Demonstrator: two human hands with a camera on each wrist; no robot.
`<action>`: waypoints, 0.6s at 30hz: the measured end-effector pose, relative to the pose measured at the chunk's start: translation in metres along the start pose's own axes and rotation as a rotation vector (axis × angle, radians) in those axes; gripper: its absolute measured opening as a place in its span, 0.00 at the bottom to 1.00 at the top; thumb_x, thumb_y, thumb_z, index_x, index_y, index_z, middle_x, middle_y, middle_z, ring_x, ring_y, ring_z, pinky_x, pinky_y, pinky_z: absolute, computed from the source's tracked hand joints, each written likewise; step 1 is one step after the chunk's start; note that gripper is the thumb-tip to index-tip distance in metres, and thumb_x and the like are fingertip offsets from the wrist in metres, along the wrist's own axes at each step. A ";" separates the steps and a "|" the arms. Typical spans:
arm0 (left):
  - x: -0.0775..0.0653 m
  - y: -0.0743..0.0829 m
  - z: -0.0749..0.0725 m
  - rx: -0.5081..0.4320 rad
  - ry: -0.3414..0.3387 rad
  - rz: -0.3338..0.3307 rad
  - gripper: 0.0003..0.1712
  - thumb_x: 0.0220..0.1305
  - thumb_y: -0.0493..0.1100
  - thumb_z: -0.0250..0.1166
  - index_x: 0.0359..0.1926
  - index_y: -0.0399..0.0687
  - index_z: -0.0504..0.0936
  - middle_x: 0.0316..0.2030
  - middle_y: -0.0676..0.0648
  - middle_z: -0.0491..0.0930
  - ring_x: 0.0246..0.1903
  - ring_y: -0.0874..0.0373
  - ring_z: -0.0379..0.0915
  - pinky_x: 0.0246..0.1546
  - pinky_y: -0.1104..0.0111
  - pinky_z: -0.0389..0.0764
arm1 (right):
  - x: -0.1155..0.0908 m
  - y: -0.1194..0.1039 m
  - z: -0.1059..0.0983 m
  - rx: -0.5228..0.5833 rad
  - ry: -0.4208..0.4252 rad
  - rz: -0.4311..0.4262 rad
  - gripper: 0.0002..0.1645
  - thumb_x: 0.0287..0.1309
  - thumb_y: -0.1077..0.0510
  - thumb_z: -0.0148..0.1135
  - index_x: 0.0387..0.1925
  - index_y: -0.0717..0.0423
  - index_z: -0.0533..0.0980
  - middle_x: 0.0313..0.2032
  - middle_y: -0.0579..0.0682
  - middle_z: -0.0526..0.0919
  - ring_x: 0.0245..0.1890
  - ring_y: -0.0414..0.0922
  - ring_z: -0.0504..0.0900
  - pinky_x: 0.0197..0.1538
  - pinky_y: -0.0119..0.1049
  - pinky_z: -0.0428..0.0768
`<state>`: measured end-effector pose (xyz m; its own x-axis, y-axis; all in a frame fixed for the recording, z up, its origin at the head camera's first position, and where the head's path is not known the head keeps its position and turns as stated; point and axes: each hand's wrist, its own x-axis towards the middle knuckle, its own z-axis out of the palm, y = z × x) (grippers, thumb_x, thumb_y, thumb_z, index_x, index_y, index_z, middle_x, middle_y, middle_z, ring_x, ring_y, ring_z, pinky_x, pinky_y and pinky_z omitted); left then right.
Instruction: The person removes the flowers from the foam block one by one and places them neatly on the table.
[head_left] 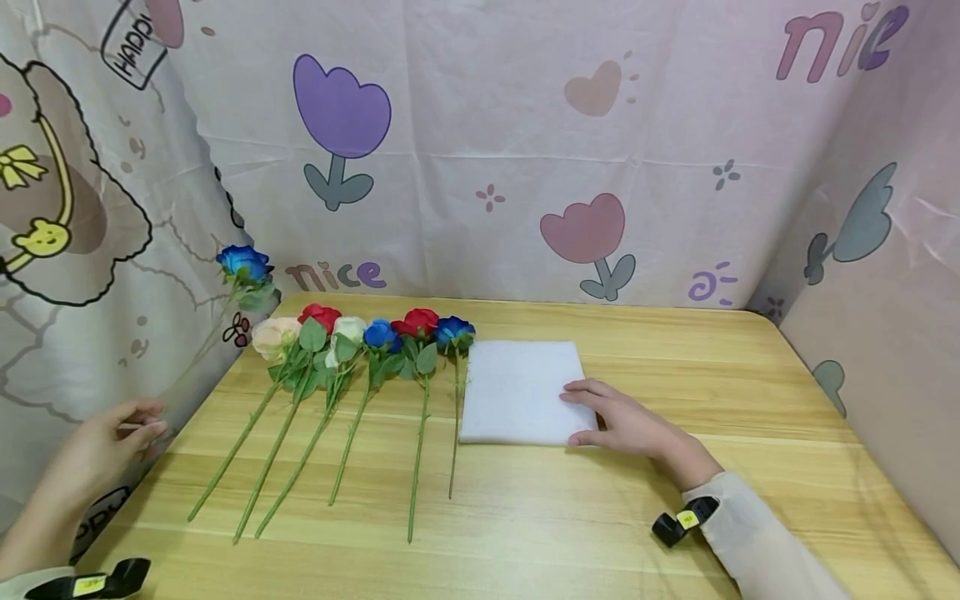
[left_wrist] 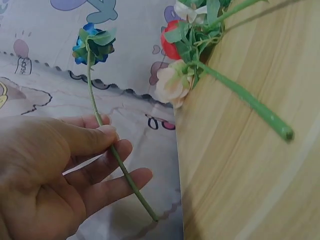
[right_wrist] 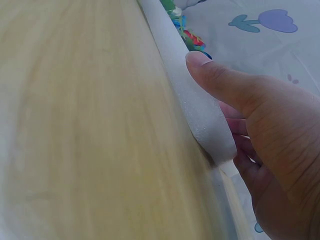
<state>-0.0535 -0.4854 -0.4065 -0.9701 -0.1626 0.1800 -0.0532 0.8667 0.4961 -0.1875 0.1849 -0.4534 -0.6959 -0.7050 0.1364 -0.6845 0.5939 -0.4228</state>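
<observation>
At the left, my left hand (head_left: 112, 450) pinches the thin green stem of a blue rose (head_left: 245, 263) between thumb and fingers. The left wrist view shows this rose (left_wrist: 93, 46) upright beside the table edge, bloom at the top. My right hand (head_left: 630, 421) rests on the right side of a white foam sheet (head_left: 517, 392), with fingers over its top and thumb by the near edge. In the right wrist view the thumb touches the foam (right_wrist: 187, 95). Left of the sheet lie a peach rose (head_left: 276, 337), a white rose (head_left: 348, 332), and several red and blue ones.
The stems lie side by side on the wooden table (head_left: 585, 525), pointing toward its near edge. Printed cloth (head_left: 465, 100) hangs behind the table and at both sides. A small black camera (head_left: 684, 521) sits on the right wrist.
</observation>
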 end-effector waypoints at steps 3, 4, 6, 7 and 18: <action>-0.001 -0.005 -0.004 0.061 0.009 -0.005 0.16 0.70 0.34 0.60 0.52 0.24 0.72 0.37 0.32 0.77 0.25 0.69 0.74 0.20 0.71 0.76 | 0.000 0.000 0.000 0.000 0.001 -0.003 0.46 0.55 0.30 0.63 0.66 0.56 0.70 0.68 0.50 0.66 0.68 0.51 0.63 0.68 0.48 0.64; -0.002 -0.007 -0.005 0.076 0.012 -0.004 0.16 0.69 0.34 0.60 0.51 0.24 0.72 0.37 0.32 0.78 0.25 0.68 0.74 0.19 0.71 0.75 | 0.000 0.000 0.000 0.001 0.001 -0.002 0.46 0.55 0.30 0.63 0.66 0.55 0.70 0.68 0.50 0.66 0.68 0.51 0.63 0.68 0.49 0.64; -0.003 -0.010 -0.008 0.124 0.017 -0.002 0.15 0.68 0.35 0.62 0.50 0.26 0.74 0.35 0.33 0.79 0.25 0.67 0.72 0.19 0.71 0.71 | 0.000 0.000 0.000 0.003 0.000 -0.001 0.46 0.55 0.30 0.63 0.66 0.55 0.70 0.68 0.50 0.66 0.68 0.51 0.63 0.68 0.49 0.64; -0.003 -0.011 -0.009 0.138 0.016 -0.009 0.16 0.67 0.35 0.63 0.50 0.26 0.74 0.35 0.34 0.80 0.24 0.67 0.73 0.20 0.70 0.71 | 0.000 0.000 0.000 0.004 0.001 -0.002 0.46 0.55 0.30 0.63 0.66 0.55 0.70 0.68 0.50 0.66 0.68 0.51 0.63 0.68 0.49 0.64; -0.007 -0.020 -0.008 0.158 -0.082 -0.089 0.17 0.68 0.35 0.61 0.50 0.23 0.71 0.35 0.32 0.79 0.27 0.45 0.77 0.26 0.56 0.76 | -0.001 -0.001 0.000 -0.001 -0.006 0.003 0.46 0.55 0.30 0.62 0.66 0.55 0.70 0.68 0.50 0.66 0.68 0.52 0.63 0.68 0.49 0.64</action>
<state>-0.0436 -0.5059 -0.4107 -0.9756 -0.2084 0.0685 -0.1697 0.9149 0.3663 -0.1863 0.1845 -0.4528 -0.6966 -0.7055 0.1302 -0.6827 0.5961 -0.4226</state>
